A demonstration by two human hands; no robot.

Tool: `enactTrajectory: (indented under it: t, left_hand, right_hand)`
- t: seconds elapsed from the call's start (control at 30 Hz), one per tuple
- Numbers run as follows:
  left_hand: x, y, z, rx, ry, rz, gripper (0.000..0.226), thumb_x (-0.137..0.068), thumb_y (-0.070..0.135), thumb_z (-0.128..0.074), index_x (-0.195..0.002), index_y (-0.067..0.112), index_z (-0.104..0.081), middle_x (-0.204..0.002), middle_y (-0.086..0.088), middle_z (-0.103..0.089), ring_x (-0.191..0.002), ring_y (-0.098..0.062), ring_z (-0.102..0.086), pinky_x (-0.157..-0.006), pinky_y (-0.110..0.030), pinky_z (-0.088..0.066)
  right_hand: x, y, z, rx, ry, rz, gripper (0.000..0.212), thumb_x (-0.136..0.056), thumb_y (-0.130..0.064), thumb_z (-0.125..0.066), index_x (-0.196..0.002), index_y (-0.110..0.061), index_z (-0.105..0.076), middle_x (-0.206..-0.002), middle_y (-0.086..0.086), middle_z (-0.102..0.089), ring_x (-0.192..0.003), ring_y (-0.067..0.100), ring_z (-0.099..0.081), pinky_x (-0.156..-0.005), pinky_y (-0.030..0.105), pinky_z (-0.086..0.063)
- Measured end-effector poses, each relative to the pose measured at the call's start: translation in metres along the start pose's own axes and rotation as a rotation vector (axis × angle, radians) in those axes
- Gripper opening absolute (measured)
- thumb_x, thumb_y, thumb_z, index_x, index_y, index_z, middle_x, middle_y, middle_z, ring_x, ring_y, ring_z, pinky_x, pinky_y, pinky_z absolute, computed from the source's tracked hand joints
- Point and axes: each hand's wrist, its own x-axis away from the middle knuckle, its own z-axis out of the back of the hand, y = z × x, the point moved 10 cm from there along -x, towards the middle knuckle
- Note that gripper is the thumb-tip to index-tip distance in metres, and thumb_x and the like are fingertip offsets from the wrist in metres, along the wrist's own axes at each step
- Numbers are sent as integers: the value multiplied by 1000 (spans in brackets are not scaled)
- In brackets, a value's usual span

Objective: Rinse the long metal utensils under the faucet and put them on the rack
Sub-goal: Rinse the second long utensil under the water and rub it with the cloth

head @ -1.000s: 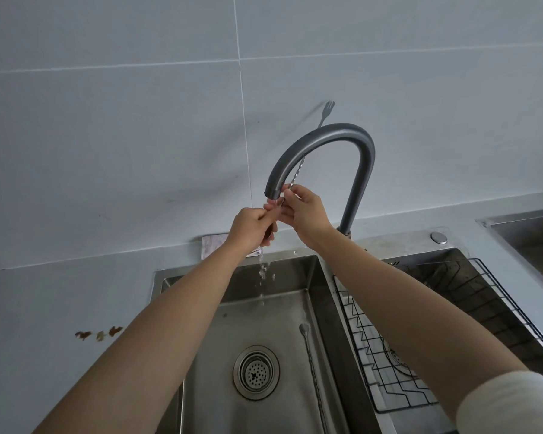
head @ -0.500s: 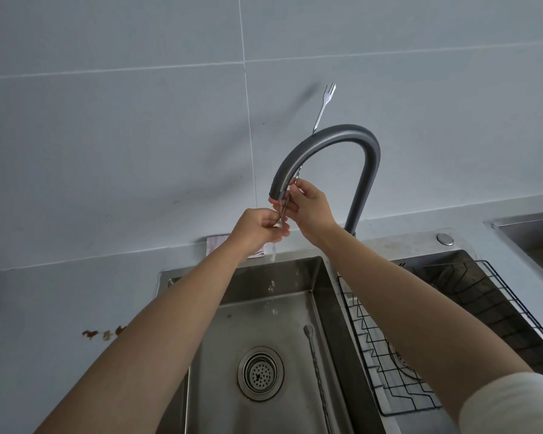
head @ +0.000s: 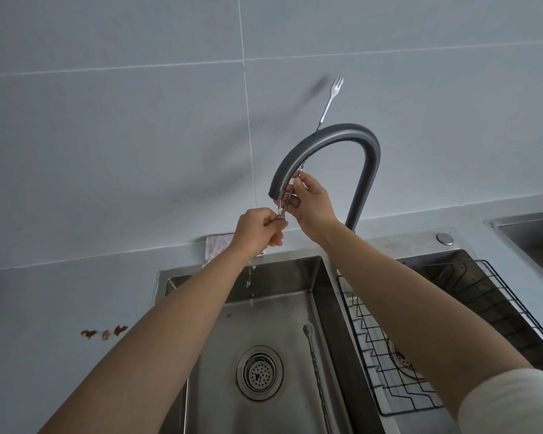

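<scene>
- The long fork [head: 328,101] is held up under the faucet [head: 333,136]; it stands almost straight up and leans a bit to the right; its little prongs point up in front of the wall tiles [head: 138,136], above the top of the faucet
- The middle of the fork goes behind the bend of the faucet; its bottom end comes down by the faucet's mouth and into the hands
- The left hand [head: 257,228] has its fingers curled round the bottom end of the fork, just under the faucet's mouth
- The right hand [head: 311,202] pinches the thin stem a bit higher up, right beside the faucet's mouth; the two hands are close together
- Water drops [head: 250,278] fall from under the left hand into the sink [head: 220,339]
- A second tool, a long spoon [head: 314,355], lies flat on the floor of the sink; its round end points to the back; it lies just to the right of the round drain [head: 259,372]
- The rack [head: 356,336] is black wire; it sits in the basin on the right, next to the sink; the right arm reaches over it
- A small cloth [head: 217,245] lies at the back edge of the sink, partly behind the left hand
- A round metal button [head: 444,238] sits on the sink's top edge, to the right of the faucet
- Some brown bits [head: 104,332] lie on the counter [head: 60,308] left of the sink
- A white sleeve [head: 511,402] shows on the right arm, low in the corner
</scene>
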Motion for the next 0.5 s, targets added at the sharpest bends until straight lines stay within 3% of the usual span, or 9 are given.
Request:
enactTrajectory:
  t: [0.13,0.3,0.43,0.5]
  left_hand:
    - [1,-3,-1,90,2,26,8,-83,5,-63,-88,-1,-61,-78,-12,-62,-55,-15,-60,-65,-24,-52]
    - [3,-2,-10,-177,-60,-6,25,-95,23,-46,-78,7,-54,-59,-1,-54,-51,-10,-50,-56,-17,-40]
    - [6,-10,-18,-102,-113,53,39,-99,28,-33,-68,12,-52,-57,0,-52,-51,-12,-49,-57,-20,-42]
    - [6,-8,-19,-40,-126,56,37,-100,25,-32,-73,10,-54,-61,-3,-56,-52,-14,-52,-58,-20,-44]
  right_hand:
    - [3,-4,-7,-9,-35,22,24,-102,-9,-28,-110,-5,-51,-79,10,-58,-73,22,-58,-70,25,-53]
    - [7,-3,-10,24,-33,10,25,-101,-9,-29,-107,-9,-53,-82,7,-62,-81,24,-61,-76,23,-55]
    - [8,-4,-13,55,-38,16,25,-101,-9,-29,-106,-9,-54,-82,4,-64,-78,18,-65,-77,23,-55]
    - [8,-4,-12,24,-41,15,25,-101,-9,-29,-103,-9,-54,-81,7,-63,-77,20,-63,-77,24,-55]
